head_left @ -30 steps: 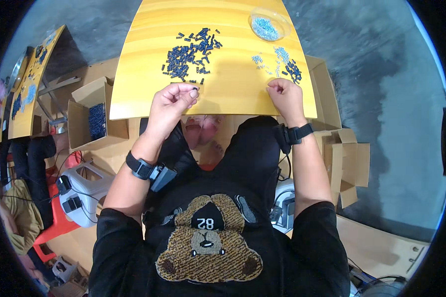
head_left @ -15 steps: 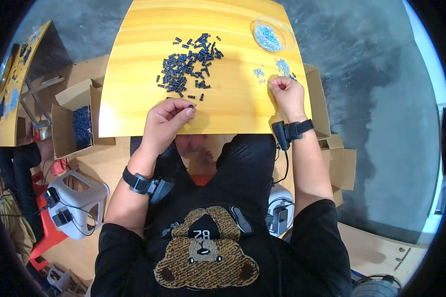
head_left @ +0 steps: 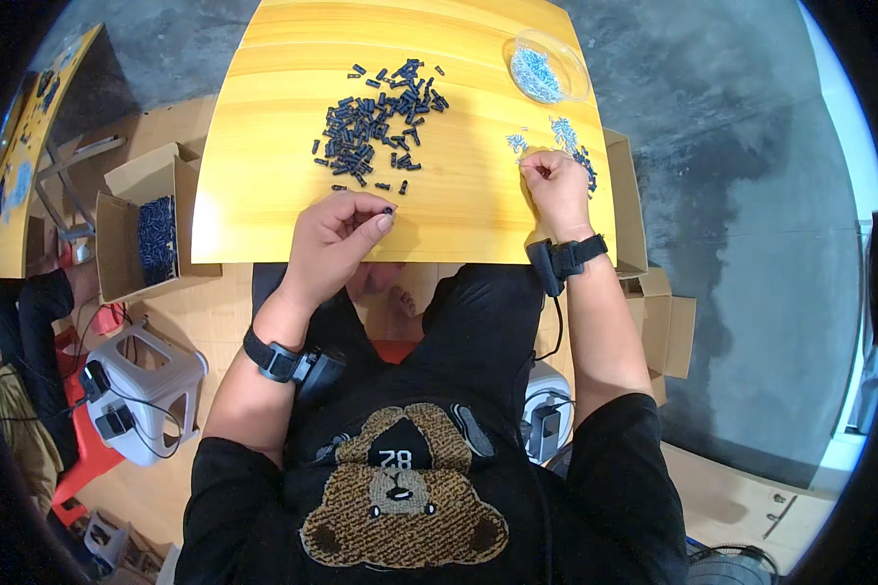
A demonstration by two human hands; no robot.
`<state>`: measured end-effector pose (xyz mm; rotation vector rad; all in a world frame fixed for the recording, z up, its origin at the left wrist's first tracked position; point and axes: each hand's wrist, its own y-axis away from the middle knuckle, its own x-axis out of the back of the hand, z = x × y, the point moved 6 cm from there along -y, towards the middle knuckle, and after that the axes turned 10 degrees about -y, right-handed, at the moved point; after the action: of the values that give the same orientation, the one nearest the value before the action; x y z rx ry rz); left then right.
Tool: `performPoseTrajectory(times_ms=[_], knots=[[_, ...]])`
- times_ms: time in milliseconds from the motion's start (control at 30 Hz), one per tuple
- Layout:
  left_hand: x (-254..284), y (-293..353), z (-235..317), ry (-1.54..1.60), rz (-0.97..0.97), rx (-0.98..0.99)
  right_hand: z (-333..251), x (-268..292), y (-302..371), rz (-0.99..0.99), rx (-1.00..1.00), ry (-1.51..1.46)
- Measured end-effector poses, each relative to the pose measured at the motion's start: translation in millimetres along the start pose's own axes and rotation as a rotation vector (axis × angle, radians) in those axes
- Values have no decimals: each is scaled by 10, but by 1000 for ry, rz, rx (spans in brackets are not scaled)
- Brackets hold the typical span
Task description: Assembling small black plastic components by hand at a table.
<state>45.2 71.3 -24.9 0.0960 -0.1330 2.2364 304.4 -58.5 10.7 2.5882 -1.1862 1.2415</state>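
My left hand [head_left: 337, 244] pinches a small black piece [head_left: 388, 211] above the table's [head_left: 263, 214] near edge. My right hand [head_left: 559, 195] curls beside pale pieces [head_left: 517, 143]; its grip I can't tell.

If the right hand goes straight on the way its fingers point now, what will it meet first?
Probably the small pale pieces just ahead of the right hand; its height above the table is unclear.

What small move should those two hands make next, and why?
Perhaps the right hand should pinch up one of the small, thin, silvery pieces, if it holds none: its fingertips are close beside them, while the left hand holds a small black plastic-looking piece.
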Motion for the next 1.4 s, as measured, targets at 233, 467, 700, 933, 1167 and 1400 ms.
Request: performPoseTrajectory(times_ms=[233,467,700,933,1167,1400], knots=[[-9,16,0,41,10,3,-46,-27,43,-22,34,39],[-13,14,-27,78,10,6,-129,46,86,-51,-36,27],[39,18,0,26,16,-13,-225,-59,70,-70,84,-15],[-13,11,-11,89,17,52,-366,-132,169,-158,245,226],[-84,53,-11,106,0,48,-343,-1,508,-163,-90,-300],[-327,377,267,240,-158,91,-718,-101,1016,-242,-347,-896]])
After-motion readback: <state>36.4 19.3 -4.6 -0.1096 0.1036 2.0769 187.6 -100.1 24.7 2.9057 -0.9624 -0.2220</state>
